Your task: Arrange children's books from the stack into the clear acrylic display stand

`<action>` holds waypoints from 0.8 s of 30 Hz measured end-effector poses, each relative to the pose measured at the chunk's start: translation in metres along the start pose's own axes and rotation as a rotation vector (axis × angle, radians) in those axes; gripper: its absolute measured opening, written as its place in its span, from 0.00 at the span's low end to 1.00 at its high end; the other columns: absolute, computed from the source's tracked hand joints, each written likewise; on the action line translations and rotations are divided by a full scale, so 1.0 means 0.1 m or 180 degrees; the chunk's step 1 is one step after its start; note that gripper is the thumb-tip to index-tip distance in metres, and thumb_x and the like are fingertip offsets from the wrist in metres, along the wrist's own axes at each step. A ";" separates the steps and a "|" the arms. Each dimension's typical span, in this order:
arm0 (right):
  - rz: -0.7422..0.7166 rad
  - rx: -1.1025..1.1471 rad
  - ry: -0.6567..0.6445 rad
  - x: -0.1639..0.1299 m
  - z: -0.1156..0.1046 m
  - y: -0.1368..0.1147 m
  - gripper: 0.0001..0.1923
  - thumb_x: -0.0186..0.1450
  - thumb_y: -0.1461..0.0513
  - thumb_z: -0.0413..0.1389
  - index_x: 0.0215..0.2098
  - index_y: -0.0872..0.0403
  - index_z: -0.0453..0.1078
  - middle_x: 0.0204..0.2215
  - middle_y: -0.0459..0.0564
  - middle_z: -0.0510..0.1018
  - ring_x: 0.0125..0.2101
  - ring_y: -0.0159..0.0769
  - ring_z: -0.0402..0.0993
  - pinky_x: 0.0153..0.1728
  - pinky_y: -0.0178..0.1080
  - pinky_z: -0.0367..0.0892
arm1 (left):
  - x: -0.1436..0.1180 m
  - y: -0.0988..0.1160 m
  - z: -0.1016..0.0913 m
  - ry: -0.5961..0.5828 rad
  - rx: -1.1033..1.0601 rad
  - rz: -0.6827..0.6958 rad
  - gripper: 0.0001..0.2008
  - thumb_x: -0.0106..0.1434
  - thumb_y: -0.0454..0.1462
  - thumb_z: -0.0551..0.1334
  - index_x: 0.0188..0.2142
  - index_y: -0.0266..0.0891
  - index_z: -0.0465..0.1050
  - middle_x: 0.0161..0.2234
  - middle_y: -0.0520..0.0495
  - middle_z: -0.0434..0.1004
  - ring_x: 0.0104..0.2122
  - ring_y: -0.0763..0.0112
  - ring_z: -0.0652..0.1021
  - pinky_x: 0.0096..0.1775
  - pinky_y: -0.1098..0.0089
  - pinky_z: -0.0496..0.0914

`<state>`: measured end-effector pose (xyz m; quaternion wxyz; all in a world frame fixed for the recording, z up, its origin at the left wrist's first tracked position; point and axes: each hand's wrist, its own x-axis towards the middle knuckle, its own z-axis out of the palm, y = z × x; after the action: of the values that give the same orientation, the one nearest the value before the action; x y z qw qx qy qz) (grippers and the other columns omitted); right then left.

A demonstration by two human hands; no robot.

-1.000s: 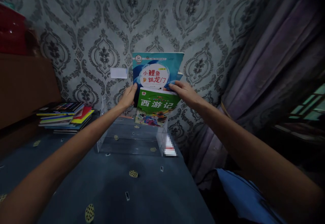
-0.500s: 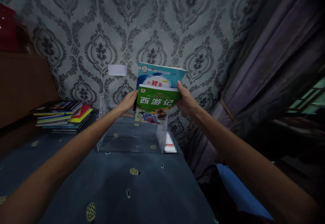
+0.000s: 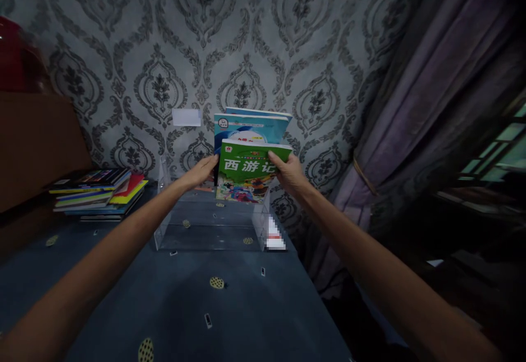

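My right hand is closed on the right side of a green picture book, its thumb pressed on the front cover. Behind that book stands a blue book, and the top edge of another blue book shows farther back. At the left edges of the books, my left hand is closed around them; its fingertips are partly hidden. The books are held upright above a clear acrylic rack, overlapping its rear part in view.
A stack of books lies to the left, next to a brown box with a red object on top. A patterned blue cloth covers the table. Patterned wallpaper rises behind, and a purple curtain hangs at right.
The green book has shifted up relative to the blue book behind it, covering more of its title. My right thumb has moved onto the green cover. A further blue book now shows behind.
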<state>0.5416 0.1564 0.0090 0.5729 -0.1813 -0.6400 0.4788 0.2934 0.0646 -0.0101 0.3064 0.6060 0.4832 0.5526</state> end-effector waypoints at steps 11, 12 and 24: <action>0.0600 -0.0502 -0.0920 -0.04 -0.18 0.02 0.35 0.48 0.46 0.72 0.49 0.53 0.76 0.48 0.54 0.83 0.47 0.45 0.81 0.56 0.51 0.73 | 0.12 0.03 0.00 0.0140 0.0360 0.0237 0.33 0.63 0.64 0.55 0.43 0.37 0.77 0.31 0.42 0.79 0.32 0.59 0.78 0.26 0.67 0.73; 0.0624 -0.0543 -0.1002 -0.03 -0.19 0.00 0.35 0.49 0.46 0.72 0.51 0.52 0.75 0.49 0.53 0.83 0.48 0.46 0.80 0.56 0.52 0.72 | 0.13 0.03 0.00 0.0161 0.0423 0.0197 0.33 0.64 0.64 0.54 0.44 0.37 0.77 0.32 0.41 0.79 0.32 0.59 0.79 0.26 0.67 0.73; 0.0721 -0.0722 -0.1889 0.10 -0.20 -0.12 0.33 0.46 0.56 0.74 0.50 0.50 0.75 0.49 0.52 0.82 0.51 0.50 0.77 0.59 0.56 0.70 | 0.13 0.16 -0.04 0.0331 0.1048 0.0424 0.35 0.68 0.62 0.46 0.41 0.35 0.76 0.28 0.44 0.77 0.26 0.66 0.76 0.24 0.71 0.71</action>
<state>0.5603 0.1667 0.0221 0.2809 -0.1666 -0.8038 0.4972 0.2924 0.0702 0.0097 0.1403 0.6492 0.5411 0.5158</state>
